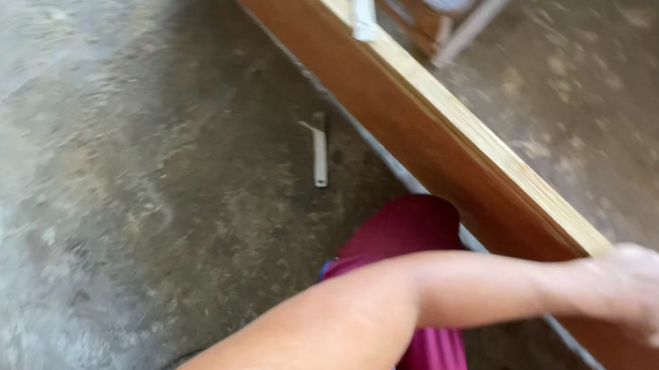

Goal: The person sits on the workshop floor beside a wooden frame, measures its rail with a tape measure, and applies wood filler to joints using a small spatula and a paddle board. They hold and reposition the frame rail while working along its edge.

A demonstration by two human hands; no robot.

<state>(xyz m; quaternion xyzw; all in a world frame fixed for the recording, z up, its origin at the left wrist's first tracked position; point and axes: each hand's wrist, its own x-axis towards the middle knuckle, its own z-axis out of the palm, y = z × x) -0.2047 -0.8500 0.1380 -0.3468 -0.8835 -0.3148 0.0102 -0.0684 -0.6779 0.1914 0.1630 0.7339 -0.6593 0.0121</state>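
A bare grey concrete floor (pixel 65 167) fills the frame. A long wooden board (pixel 441 155) stands on edge, running from top centre to lower right; it looks stiff and heavy, best gripped along its narrow top edge. One hand (pixel 642 291) lies curled over that edge at right; which hand is unclear. A small white L-shaped pipe piece (pixel 318 155) lies mid-floor.

One hand (pixel 642 291) grips the top edge of a long wooden board (pixel 444 142) standing on concrete floor (pixel 82 170).
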